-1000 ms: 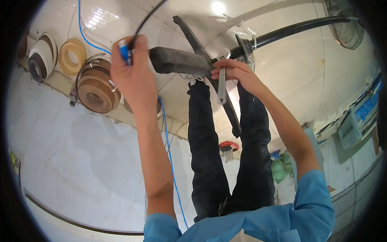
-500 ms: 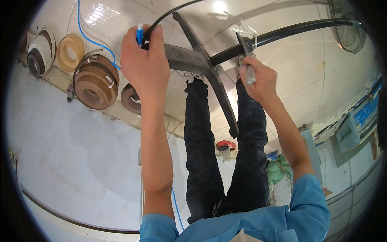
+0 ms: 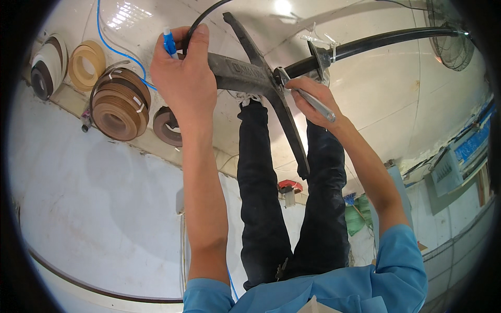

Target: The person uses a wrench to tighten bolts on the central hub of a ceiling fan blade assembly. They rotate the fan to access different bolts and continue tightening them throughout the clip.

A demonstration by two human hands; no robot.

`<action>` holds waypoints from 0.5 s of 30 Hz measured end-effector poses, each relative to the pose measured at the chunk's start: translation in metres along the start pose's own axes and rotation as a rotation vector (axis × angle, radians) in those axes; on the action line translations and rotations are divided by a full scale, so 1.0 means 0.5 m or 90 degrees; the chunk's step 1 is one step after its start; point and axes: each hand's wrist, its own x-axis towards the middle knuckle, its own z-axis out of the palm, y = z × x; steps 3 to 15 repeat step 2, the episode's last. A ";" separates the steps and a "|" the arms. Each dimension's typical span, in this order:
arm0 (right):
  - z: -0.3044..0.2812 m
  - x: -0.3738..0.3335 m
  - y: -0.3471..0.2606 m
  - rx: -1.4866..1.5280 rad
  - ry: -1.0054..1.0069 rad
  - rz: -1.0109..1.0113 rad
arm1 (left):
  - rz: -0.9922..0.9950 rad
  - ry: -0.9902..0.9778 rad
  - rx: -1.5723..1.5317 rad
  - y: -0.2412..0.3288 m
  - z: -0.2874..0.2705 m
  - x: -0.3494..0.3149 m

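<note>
My left hand point(image 3: 185, 75) is closed round the end of one leg of a dark cross-shaped fan base point(image 3: 239, 74). A small blue piece with a whitish tip point(image 3: 169, 43) sticks up between its fingers; its kind is unclear. A black cable point(image 3: 206, 14) arcs up from beside that hand. My right hand point(image 3: 315, 98) grips a silver wrench point(image 3: 315, 104), its head at the middle of the base beside the pole's foot. The black pole point(image 3: 386, 43) runs right from the base, through a black flared collar point(image 3: 319, 59), toward a wire fan cage point(image 3: 451, 47).
Rolls of brown edging strip point(image 3: 120, 107), a cream roll point(image 3: 86, 65) and a white-and-dark roll point(image 3: 48, 68) stand at the left. A blue hose point(image 3: 122, 58) crosses the floor. My legs point(image 3: 261, 193) stand below the base. A red-topped object point(image 3: 290, 187) lies between them.
My right hand has moved left from the collar, and the wrench has swung so its head meets the middle of the base. The blue piece in my left hand has tilted.
</note>
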 end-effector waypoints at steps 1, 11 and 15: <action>0.004 0.000 0.005 0.001 -0.005 0.000 | -0.009 -0.004 0.001 0.001 -0.001 0.000; 0.008 0.001 0.009 0.002 -0.010 -0.001 | -0.038 -0.011 0.001 0.002 -0.002 0.001; 0.008 0.001 0.009 0.002 -0.010 -0.001 | -0.038 -0.011 0.001 0.002 -0.002 0.001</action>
